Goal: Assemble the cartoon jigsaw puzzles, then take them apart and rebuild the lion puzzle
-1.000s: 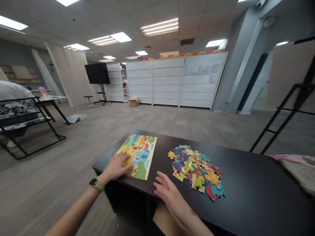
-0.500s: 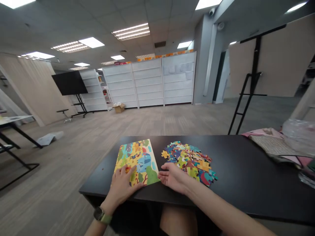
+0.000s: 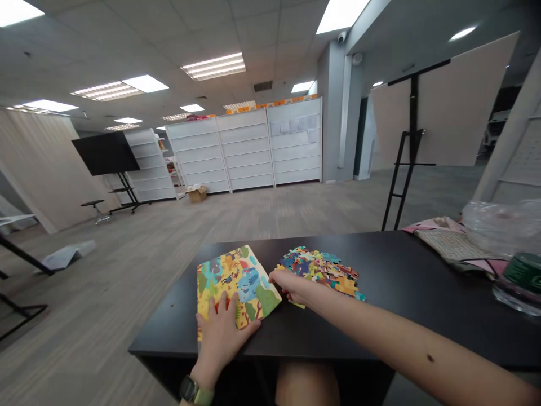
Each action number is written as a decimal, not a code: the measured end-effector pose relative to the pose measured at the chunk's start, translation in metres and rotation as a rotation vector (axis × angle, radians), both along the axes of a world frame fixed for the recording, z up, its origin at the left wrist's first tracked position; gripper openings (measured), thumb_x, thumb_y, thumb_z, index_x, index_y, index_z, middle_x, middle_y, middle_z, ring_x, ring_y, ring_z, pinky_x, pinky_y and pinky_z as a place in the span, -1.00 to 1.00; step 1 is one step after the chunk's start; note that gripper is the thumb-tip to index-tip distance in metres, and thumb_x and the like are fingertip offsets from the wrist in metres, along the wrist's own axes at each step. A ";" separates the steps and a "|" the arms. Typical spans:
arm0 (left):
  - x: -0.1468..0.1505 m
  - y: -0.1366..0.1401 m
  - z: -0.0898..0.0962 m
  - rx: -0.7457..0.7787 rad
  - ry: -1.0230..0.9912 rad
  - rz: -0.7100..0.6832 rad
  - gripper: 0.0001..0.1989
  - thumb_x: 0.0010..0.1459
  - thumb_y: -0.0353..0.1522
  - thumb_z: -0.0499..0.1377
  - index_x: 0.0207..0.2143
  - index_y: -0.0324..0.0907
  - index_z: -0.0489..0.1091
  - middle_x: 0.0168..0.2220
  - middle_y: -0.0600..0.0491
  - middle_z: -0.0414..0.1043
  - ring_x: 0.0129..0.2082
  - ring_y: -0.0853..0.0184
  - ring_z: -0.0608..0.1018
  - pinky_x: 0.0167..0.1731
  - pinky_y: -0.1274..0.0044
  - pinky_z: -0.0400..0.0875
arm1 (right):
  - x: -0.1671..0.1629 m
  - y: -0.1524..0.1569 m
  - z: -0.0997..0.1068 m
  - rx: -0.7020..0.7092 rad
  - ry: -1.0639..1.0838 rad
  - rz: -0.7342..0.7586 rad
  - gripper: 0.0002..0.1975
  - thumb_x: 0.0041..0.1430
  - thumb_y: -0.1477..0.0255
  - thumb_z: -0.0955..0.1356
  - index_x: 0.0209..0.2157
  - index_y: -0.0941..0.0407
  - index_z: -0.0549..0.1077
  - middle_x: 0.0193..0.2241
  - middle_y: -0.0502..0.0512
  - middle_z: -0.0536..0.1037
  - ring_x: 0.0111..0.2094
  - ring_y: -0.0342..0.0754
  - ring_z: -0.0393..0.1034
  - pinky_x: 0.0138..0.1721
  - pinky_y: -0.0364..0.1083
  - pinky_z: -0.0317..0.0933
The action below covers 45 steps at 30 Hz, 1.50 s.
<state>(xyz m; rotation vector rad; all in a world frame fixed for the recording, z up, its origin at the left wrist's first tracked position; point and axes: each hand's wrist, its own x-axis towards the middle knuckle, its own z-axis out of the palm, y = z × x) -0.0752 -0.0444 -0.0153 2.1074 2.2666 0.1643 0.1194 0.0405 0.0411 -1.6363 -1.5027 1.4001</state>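
Observation:
A brightly coloured jigsaw picture board (image 3: pixel 247 285) with animals and trees lies at the left of the black table. Spread flat on its lower part is my left hand (image 3: pixel 224 327), fingers apart. My right hand (image 3: pixel 288 283) is by the board's right edge, back upward and fingers curled down. What those fingers hold, if anything, is hidden. Just below them a yellow-green puzzle piece (image 3: pixel 297 305) shows; I cannot tell whether they touch it. Beyond the hand sits a heap of loose puzzle pieces (image 3: pixel 333 272), partly covered by my forearm.
The black table (image 3: pixel 406 304) has its near edge over my legs. On its right are a folded patterned cloth (image 3: pixel 448 239), a clear plastic bag (image 3: pixel 502 223) and a green-labelled clear container (image 3: pixel 522 282). An easel-like stand (image 3: pixel 406 158) rises behind.
My right hand has turned from palm sideways to back upward, with its fingers now pointing down. The board has tilted slightly under my left hand, which stays on it. The view has shifted right.

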 end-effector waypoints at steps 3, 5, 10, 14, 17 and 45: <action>0.014 -0.001 0.003 -0.003 -0.036 0.015 0.00 0.05 0.27 0.02 0.37 -0.16 0.09 0.41 -0.30 -0.07 0.37 -0.41 -0.10 0.15 -0.26 -0.21 | 0.000 -0.001 0.001 -0.037 -0.054 -0.012 -0.88 0.08 0.36 0.35 -0.41 0.08 0.32 -0.66 -0.09 0.25 -0.64 -0.14 0.21 -0.59 -0.15 0.09; 0.027 -0.001 0.005 -0.006 -0.072 0.023 0.01 0.04 0.26 0.05 0.37 -0.16 0.09 0.41 -0.31 -0.07 0.36 -0.43 -0.11 0.14 -0.27 -0.23 | 0.003 -0.002 0.000 -0.028 -0.103 -0.005 -0.87 0.06 0.36 0.38 -0.37 0.09 0.37 -0.65 -0.07 0.29 -0.61 -0.10 0.27 -0.56 -0.14 0.13; 0.063 0.001 0.010 -0.046 -0.194 0.018 0.01 0.00 0.14 0.20 0.39 -0.12 0.04 0.43 -0.27 -0.17 0.35 -0.49 -0.16 0.11 -0.32 -0.20 | 0.026 0.005 0.001 0.189 -0.259 -0.006 -0.74 -0.05 0.52 0.40 -0.23 0.11 0.46 -0.41 0.05 0.50 -0.34 0.00 0.43 -0.35 -0.11 0.23; 0.092 0.005 0.018 -0.145 -0.319 -0.051 -0.08 0.07 0.06 0.19 0.40 0.01 -0.03 0.47 -0.16 -0.30 0.37 -0.45 -0.26 0.12 -0.32 -0.15 | 0.054 0.019 0.020 0.414 -0.337 0.051 -0.72 -0.09 0.59 0.38 -0.26 0.11 0.54 -0.18 0.08 0.56 -0.11 0.00 0.39 -0.15 -0.15 0.18; 0.112 0.005 0.022 -0.178 -0.410 -0.136 -0.15 0.15 0.07 0.10 0.40 0.04 -0.06 0.47 -0.10 -0.37 0.39 -0.38 -0.26 0.15 -0.29 -0.11 | 0.079 0.029 0.039 0.484 -0.390 0.082 -0.76 -0.10 0.58 0.39 -0.31 0.12 0.57 -0.29 0.04 0.59 -0.20 -0.01 0.41 -0.21 -0.16 0.17; 0.021 -0.007 -0.009 0.118 -0.170 -0.532 -0.32 0.17 0.04 0.16 0.32 0.16 0.19 0.38 0.08 0.11 0.33 -0.05 0.24 0.27 0.14 0.20 | 0.042 -0.105 -0.028 0.589 -0.423 0.287 -0.42 0.10 0.23 0.40 0.14 0.14 0.44 0.19 0.36 0.38 0.20 0.40 0.16 0.22 0.26 0.02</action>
